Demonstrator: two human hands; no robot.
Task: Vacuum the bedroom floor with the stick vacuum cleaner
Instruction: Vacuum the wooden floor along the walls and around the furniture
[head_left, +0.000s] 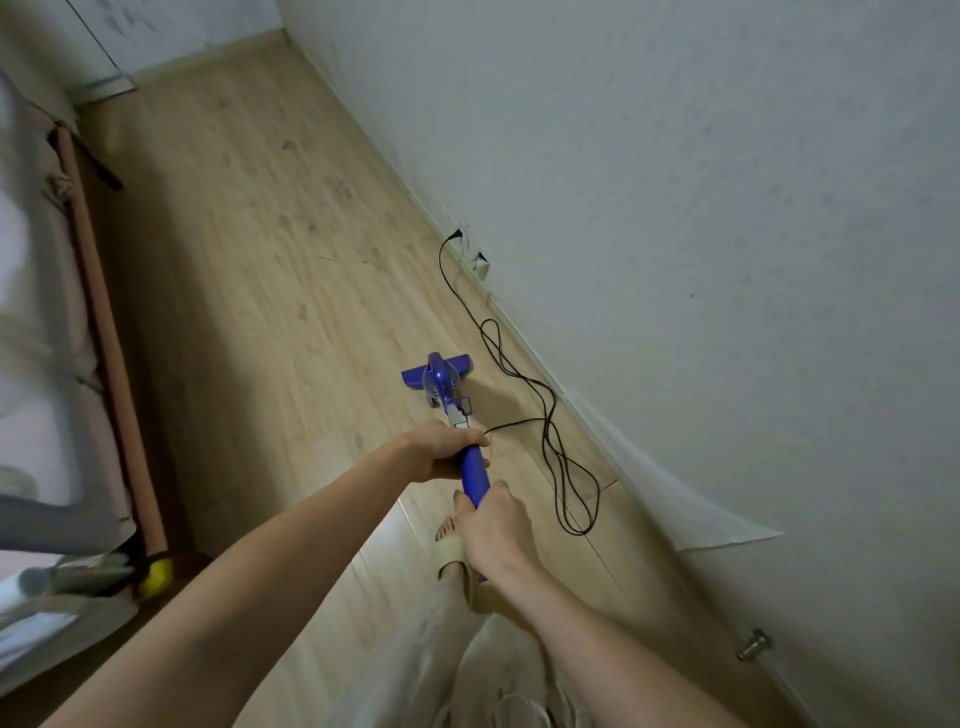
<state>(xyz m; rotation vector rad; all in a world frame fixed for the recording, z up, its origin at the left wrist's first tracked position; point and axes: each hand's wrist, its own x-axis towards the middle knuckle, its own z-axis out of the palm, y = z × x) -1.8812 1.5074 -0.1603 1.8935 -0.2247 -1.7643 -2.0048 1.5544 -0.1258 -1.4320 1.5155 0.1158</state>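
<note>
So the vacuum (441, 382) sits on the floor (249, 291) near the wall, both my hands wrapped round its handle, left (441, 452) above right (493, 525). I'd push slowly and steer wide of the cord (550, 415) looped beside it.

vacuum (441, 382): you see a bright blue-violet body and floor head, with a grey-white joint above the body
handle (475, 475): your hands hold the same saturated blue
cord (550, 415): black, looping over your floor
floor (270, 291): pale tan wood-grain planks with darker smudges
wall (675, 182): off-white with a faint mottled texture
slipper (451, 548): your pale yellow-green strap
trousers (441, 639): light beige
</note>
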